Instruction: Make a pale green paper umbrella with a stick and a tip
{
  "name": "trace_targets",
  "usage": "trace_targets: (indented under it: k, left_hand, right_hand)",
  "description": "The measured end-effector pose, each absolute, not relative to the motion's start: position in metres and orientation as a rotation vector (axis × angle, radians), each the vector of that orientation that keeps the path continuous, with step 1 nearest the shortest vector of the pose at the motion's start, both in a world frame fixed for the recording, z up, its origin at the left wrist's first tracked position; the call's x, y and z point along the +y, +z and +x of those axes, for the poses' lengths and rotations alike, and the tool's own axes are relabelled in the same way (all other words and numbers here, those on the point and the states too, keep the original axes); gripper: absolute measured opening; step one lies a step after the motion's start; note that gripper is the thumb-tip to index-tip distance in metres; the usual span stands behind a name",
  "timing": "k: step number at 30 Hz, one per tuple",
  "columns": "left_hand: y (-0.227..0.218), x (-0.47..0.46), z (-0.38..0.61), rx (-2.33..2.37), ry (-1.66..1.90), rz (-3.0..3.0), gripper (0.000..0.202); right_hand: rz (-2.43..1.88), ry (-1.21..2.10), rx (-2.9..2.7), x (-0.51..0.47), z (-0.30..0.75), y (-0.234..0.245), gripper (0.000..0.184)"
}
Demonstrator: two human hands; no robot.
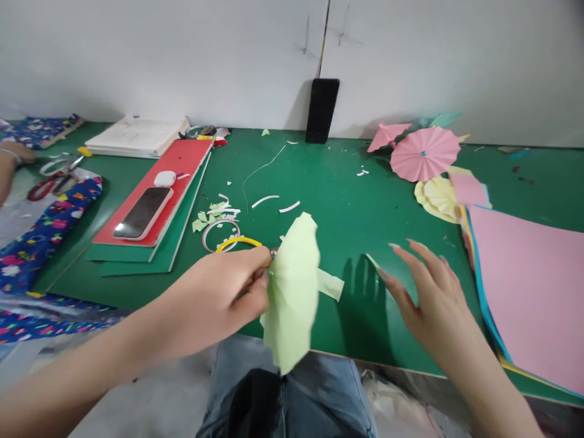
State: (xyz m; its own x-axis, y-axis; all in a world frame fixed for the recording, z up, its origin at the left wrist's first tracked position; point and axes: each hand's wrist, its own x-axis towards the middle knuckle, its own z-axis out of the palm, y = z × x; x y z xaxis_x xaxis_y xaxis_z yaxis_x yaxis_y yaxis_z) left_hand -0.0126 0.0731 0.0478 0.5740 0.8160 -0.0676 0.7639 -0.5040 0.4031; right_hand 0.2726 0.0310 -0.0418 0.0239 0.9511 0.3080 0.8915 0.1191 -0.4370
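My left hand (pixel 237 286) is closed, its fingertips pinching the middle of a pleated light green paper umbrella top (pixel 294 292). The pleated paper is tilted nearly edge-on above the front edge of the table. A light green paper strip (pixel 331 285) lies on the table, partly hidden behind it. My right hand (pixel 429 292) hovers over the table on the right, fingers spread and holding nothing. By its thumb tip is a thin light green sliver (pixel 371 261); whether they touch I cannot tell. A yellow curved handle (pixel 239 241) shows behind my left hand.
Pink pleated paper umbrella (pixel 425 153) and yellow paper flower (pixel 438 198) lie back right, beside stacked coloured paper (pixel 529 286). Black phone (pixel 322 111) leans on the wall. Left: phone (pixel 143 213) on red board (pixel 189 161), tape ring (pixel 207 237), paper scraps, scissors (pixel 57 176), another person's hand (pixel 20 152).
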Motion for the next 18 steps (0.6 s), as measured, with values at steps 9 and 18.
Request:
trace_targets:
  k: [9, 18]
  left_hand:
    - [0.018, 0.064, 0.020, 1.281, 0.225, 3.197, 0.016]
    - [0.017, 0.056, 0.022, 1.262, 0.246, 3.116, 0.014]
  right_hand:
    - [-1.209, 1.264, -1.359, -0.007, 0.191, -0.014, 0.065]
    - [-1.276, 1.261, -1.062, -0.019, 0.158, -0.025, 0.033]
